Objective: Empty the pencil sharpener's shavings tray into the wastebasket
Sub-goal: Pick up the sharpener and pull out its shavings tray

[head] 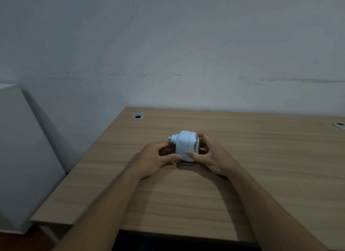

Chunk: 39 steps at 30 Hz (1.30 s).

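- Pencil sharpener (183, 145): white body, standing on the wooden desk (261, 176), between your two hands.
- Your left hand (155, 159) grasps its left side, thumb against the front.
- Your right hand (210, 154) grasps its right end, fingers curled round the clear section.

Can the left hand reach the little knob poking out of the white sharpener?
Probably yes: the left hand sits beside the small white knob on the round white plastic sharpener, nothing between.

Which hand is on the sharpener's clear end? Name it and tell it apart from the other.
The right hand, its fingers curled round the clear end of the pencil sharpener; the left hand holds the white body on the spout side.
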Each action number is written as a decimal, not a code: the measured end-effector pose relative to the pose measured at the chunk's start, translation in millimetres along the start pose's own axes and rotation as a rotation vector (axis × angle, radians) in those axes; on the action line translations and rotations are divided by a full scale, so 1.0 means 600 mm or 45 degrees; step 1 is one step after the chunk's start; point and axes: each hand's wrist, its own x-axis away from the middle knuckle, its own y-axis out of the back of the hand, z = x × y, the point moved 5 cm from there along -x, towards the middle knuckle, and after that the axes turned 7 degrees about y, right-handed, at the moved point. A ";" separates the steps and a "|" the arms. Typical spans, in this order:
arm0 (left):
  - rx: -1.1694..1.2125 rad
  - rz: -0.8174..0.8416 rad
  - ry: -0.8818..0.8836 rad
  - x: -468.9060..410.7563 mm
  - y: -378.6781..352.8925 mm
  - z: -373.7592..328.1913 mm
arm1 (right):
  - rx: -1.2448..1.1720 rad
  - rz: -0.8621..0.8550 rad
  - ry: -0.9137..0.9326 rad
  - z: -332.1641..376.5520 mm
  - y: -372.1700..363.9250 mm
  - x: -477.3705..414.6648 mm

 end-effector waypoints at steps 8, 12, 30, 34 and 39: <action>0.220 0.159 0.003 -0.010 0.009 0.014 | 0.004 0.128 0.029 -0.004 -0.006 0.003; 0.214 0.167 -0.009 -0.011 0.015 0.014 | 0.027 0.121 0.043 -0.006 -0.008 -0.001; 0.202 0.054 0.040 0.053 0.059 0.051 | 0.010 0.084 -0.057 -0.017 0.011 0.027; 0.202 0.051 0.047 0.073 0.058 0.052 | 0.018 0.073 -0.061 -0.014 0.008 0.030; 0.291 -0.018 0.043 0.107 0.070 0.053 | -0.028 -0.043 -0.069 0.000 0.009 0.042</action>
